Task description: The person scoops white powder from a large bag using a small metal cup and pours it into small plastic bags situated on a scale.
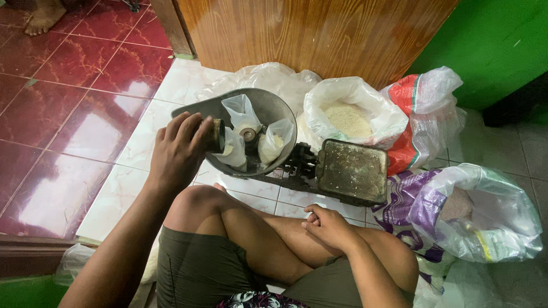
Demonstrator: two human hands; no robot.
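The small dark cup point(216, 135) sits gripped in my left hand point(180, 149) at centre-left of the frame, tipped toward the scale pan point(268, 105) just right of it, while my empty right hand point(330, 227) rests loosely curled on my leg, farther off

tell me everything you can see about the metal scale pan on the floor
The scale pan is a grey, dull metal scoop, round and deep with a flattened spout end pointing left. It sits on a dark balance scale over white floor tiles. Inside lie small clear plastic bags of white grain. The left hand tips a small dark cup over its near rim; the right hand rests on a leg.
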